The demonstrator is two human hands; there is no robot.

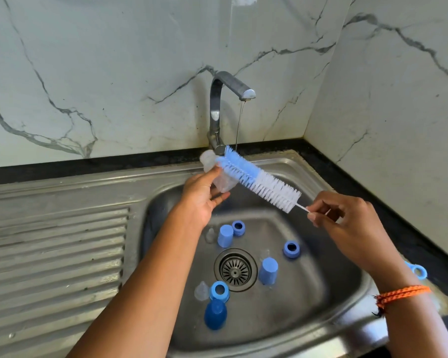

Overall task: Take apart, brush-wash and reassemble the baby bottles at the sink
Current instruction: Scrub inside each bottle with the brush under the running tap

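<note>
The left hand [204, 192] gripped a clear baby bottle [217, 174] above the back rim of the steel sink [329, 293], fingers curled round its lower part, the bottle tilted up toward the tap base. The right hand [347, 220] pinched the thin wire handle of the bottle brush [259, 180] between thumb and fingertips, over the right side of the basin. The brush slanted from that hand up and left, its blue bristled end lying against the bottle's side and reaching just beside the thin stream falling from the tap [228, 99].

Below the hands the basin floor lay open around the drain [235, 270], ringed by loose parts: a light blue cap [225, 235] and a blue collar ring [238, 227] behind it, another collar ring [291, 249] to the right, a second light blue cap [268, 270] just right of the drain, and near the front a third ring [219, 291] touching a clear teat [201, 291], with a darker blue cap [215, 314] just in front. The ribbed drainboard [55, 254] spread to the left. A blue loop [418, 271] sat at the sink's right edge, by the wrist wearing an orange bracelet [401, 295].
</note>
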